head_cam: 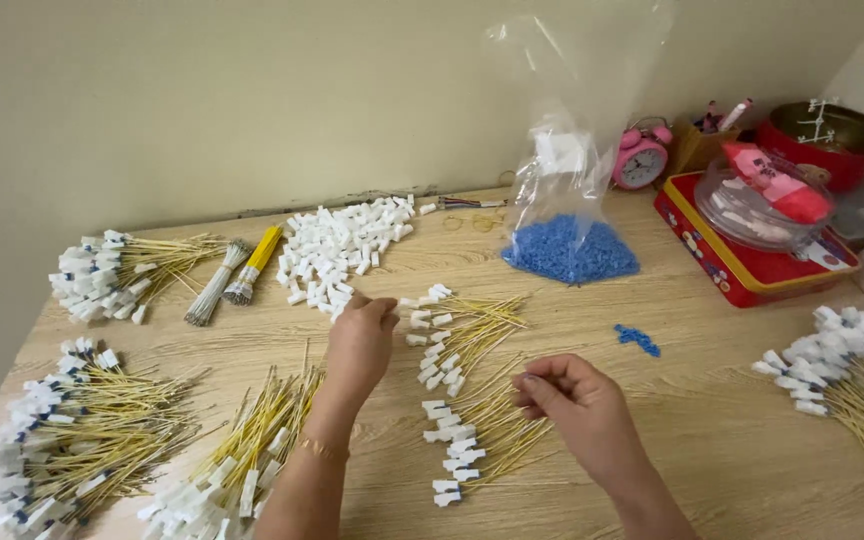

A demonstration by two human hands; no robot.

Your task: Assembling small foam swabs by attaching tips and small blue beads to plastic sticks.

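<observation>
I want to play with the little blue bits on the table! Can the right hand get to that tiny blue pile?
Probably yes. The right hand pinches thin yellow wires, and the small loose pile of blue plastic pieces lies just beyond it on bare wooden table, with nothing between. The hand would need to let go of the wires first.

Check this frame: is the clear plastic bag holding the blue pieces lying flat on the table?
No. The clear plastic bag stands upright near the wall, with the blue pieces heaped in its bottom, beside the pink alarm clock.
</observation>
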